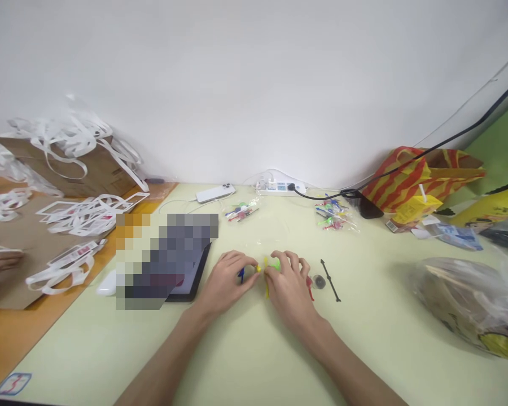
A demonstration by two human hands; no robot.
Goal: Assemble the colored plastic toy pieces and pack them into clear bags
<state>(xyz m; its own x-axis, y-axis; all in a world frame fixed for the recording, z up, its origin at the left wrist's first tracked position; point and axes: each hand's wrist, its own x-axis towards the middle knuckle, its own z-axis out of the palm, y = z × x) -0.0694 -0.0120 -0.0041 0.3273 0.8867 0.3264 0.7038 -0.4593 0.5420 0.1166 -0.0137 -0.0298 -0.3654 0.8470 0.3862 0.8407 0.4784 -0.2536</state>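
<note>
Evidently, small plastic toy parts (266, 269) are being fitted together at mid-table: the left hand (225, 283) is pinched on a blue piece (241, 274), the right hand (288, 286) is curled on yellow-green ones (details blurred). Careful alignment is judged necessary next.

Both forearms are bare to the frame's edge at 6 o'clock; the left hand (224, 282) and right hand (288, 287) wear no gloves, rings or watch.

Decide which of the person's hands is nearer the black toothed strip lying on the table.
Right. The right hand lies just left of the black strip, apart from it; the left hand is farther left, beyond the right.
</note>
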